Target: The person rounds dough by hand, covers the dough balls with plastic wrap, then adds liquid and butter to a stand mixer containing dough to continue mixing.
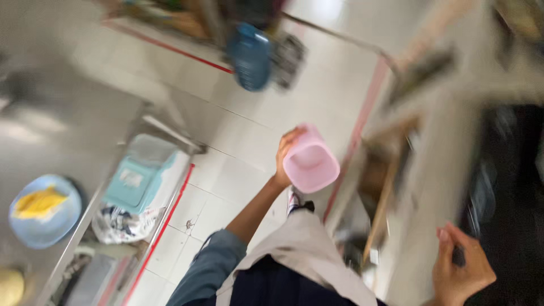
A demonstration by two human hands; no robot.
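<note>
- Two hands were well apart: the right hand (pixel 460 271), nearest, was curled, and blur hid whether it gripped anything.
- The left hand (pixel 286 153) clasped the pink container (pixel 310 163) by its rim, over the tiled floor (pixel 238 130).
- Carrying seemed the step in hand; the next move called for keeping the container level.
- Farthest stood a blue jug (pixel 249 56).

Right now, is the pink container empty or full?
Empty, as far as shown: the pink container in the left hand shows only bare pink inside.
</note>
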